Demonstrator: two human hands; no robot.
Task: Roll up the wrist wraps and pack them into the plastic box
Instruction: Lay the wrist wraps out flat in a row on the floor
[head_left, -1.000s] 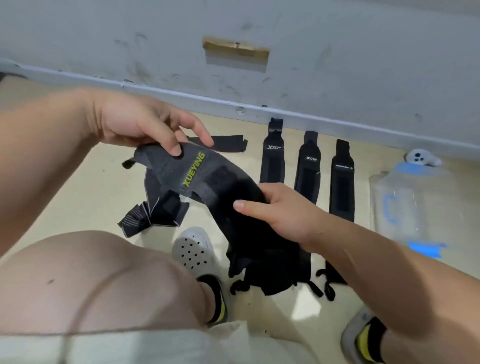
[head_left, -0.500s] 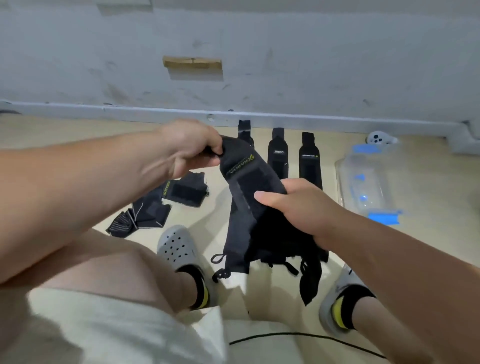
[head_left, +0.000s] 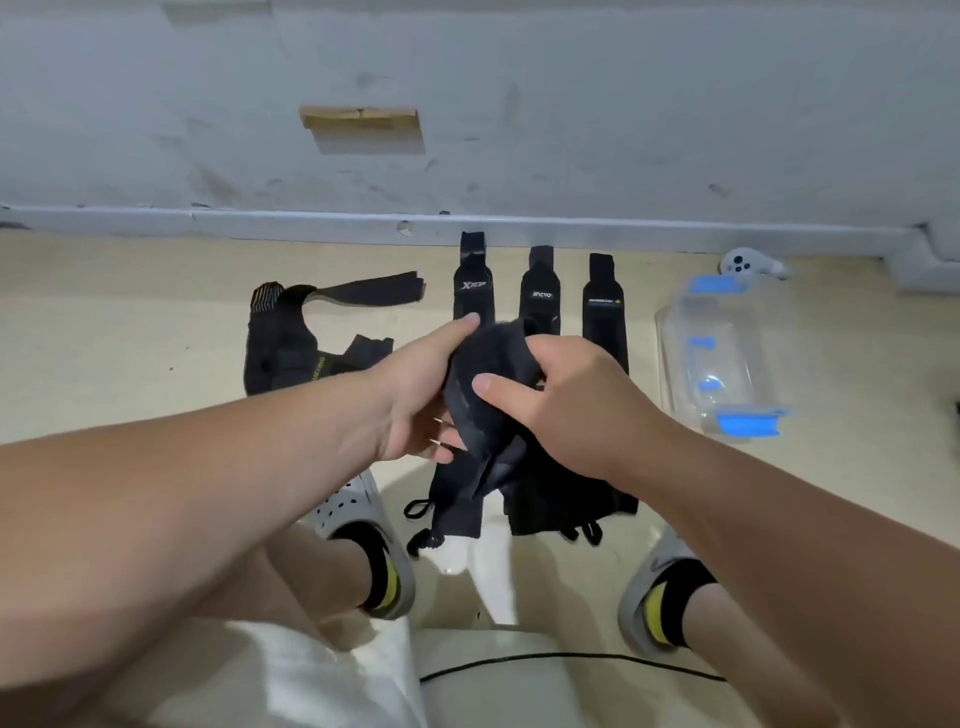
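— Both hands? 
— Left hand (head_left: 415, 400) and right hand (head_left: 576, 400) clutch one black wrist wrap (head_left: 488, 374), its tail hanging above the floor (head_left: 130, 312).
— Beyond them?
— Three flat wraps (head_left: 540, 296) by the wall; clear plastic box (head_left: 711, 353) rightward.

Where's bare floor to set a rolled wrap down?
Free: floor left of the loose wrap pile, and between the three laid-out wraps and the plastic box. Crowded: under both hands, between the shoes.
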